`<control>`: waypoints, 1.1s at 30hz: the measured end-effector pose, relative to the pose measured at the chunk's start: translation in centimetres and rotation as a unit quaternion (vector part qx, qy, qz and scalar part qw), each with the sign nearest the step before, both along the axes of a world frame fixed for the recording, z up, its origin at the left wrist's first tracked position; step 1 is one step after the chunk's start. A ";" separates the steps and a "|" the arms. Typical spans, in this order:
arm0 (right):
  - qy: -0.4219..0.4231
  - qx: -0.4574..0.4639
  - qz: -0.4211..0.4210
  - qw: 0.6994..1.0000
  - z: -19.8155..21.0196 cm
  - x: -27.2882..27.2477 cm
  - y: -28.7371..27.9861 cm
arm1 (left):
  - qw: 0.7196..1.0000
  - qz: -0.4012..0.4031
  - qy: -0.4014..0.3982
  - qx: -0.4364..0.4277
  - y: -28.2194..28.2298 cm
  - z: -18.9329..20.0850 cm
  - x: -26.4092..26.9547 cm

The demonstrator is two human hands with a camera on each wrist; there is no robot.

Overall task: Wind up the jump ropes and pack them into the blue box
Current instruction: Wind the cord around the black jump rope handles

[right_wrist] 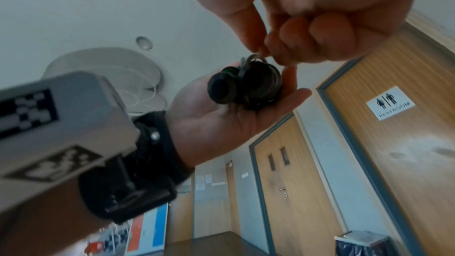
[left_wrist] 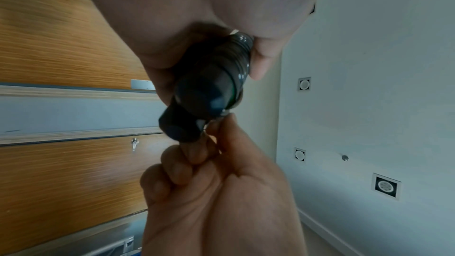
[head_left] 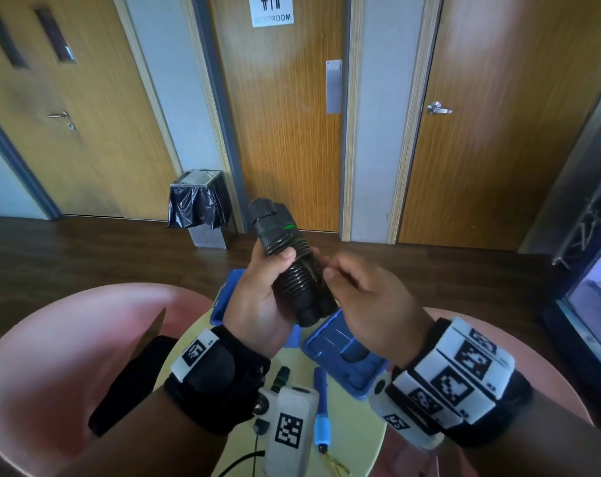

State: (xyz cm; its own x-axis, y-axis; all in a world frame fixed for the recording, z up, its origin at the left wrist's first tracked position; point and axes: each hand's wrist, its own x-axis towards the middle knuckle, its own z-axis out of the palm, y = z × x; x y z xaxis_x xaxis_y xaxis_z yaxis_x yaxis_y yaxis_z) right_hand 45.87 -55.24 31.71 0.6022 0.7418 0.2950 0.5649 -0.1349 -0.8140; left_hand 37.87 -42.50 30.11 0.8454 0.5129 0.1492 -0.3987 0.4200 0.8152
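L hand (head_left: 257, 301) grips wound black rope (head_left: 294, 270); R hand (head_left: 368, 297) pinches cord | blue box (head_left: 344, 359): head view only

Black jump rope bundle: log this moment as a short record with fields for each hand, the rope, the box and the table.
left hand: grips the black jump rope, thumb over the coils
right hand: pinches the cord end at the bundle
rope state: cord coiled round the paired handles, held above the table
blue box: open on the table, under the hands
table: yellow-green; a blue-handled rope lies on it, not yet packed
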 end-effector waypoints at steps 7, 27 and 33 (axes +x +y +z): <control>-0.116 -0.005 -0.020 0.993 0.0 -0.1 -0.4 | 0.999 0.009 0.029 -0.020 -1.7 -0.7 1.1; -0.031 -0.011 -0.004 0.999 -1.0 0.4 -1.6 | 0.996 0.056 0.016 0.060 -2.5 -0.8 0.8; -0.108 0.001 0.016 0.994 -0.9 0.4 -1.5 | 0.997 0.054 0.030 0.042 -3.0 -1.2 0.8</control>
State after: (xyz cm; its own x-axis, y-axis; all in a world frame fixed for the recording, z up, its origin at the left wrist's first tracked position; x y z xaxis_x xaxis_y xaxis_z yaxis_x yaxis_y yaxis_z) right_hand 46.27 -56.77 30.80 0.5011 0.7586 0.4166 0.7306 -0.1128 -0.6734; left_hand 38.69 -45.53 28.89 0.7949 0.5889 0.1460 -0.3874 0.3076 0.8691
